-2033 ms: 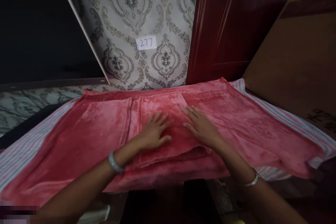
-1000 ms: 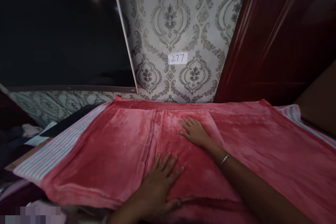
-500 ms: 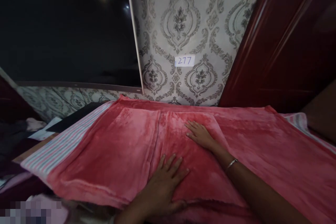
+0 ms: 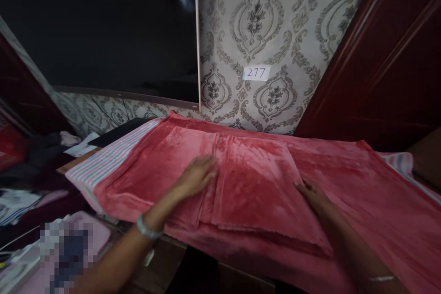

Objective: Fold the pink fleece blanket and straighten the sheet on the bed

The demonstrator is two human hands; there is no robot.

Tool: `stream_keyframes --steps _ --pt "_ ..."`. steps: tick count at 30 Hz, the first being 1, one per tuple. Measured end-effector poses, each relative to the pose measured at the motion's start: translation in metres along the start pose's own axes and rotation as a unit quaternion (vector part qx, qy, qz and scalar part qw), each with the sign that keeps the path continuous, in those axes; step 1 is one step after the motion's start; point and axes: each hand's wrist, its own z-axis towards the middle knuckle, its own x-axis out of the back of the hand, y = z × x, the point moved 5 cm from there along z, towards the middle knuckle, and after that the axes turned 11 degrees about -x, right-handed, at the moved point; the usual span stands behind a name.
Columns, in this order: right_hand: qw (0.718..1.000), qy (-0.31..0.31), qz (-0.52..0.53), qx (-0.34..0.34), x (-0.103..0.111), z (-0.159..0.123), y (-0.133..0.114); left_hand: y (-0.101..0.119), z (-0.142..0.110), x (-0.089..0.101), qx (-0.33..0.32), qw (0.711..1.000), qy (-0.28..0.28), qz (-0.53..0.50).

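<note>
Head view: red plush cloth [image 4: 358, 183] spread over striped cloth [image 4: 115, 149], left panel [image 4: 155, 165] and middle panel [image 4: 258, 188] lying on top.
I read the left hand [image 4: 197, 175] as open, blurred, at the left panel; contact unclear. Right hand [image 4: 314, 197] at the middle panel's right edge, fingers partly hidden; I cannot tell whether it grips. Number card [image 4: 257, 73] on patterned wall [image 4: 237, 46] beyond.

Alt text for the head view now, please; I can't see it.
Left hand over folded red plush fabric, right hand at its upper layer's right edge; striped cloth shows beneath, a dark screen and patterned wall behind.
</note>
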Motion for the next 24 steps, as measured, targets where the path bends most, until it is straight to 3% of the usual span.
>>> stream_keyframes --steps 4,7,11,15,20,24 --pt "0.999 0.013 -0.009 -0.036 -0.008 -0.019 -0.01 -0.071 0.045 0.02 0.152 0.986 -0.028 0.064" --pt "0.999 0.014 0.007 -0.05 -0.009 -0.032 -0.019 -0.098 0.076 0.02 0.198 0.976 -0.001 0.091" --pt "0.997 0.043 0.01 -0.056 -0.007 -0.039 -0.021 -0.106 0.098 -0.017 0.159 0.981 -0.04 0.099" --pt "0.998 0.047 0.01 -0.052 -0.007 -0.035 -0.016 -0.114 0.099 -0.044 0.145 0.983 -0.051 0.097" --pt "0.998 0.019 0.036 -0.054 -0.007 -0.03 -0.009 -0.117 0.096 -0.039 0.141 0.984 -0.042 0.099" --pt "0.999 0.017 0.029 -0.038 -0.004 -0.031 -0.009 -0.107 0.096 -0.027 0.141 0.985 -0.048 0.084"
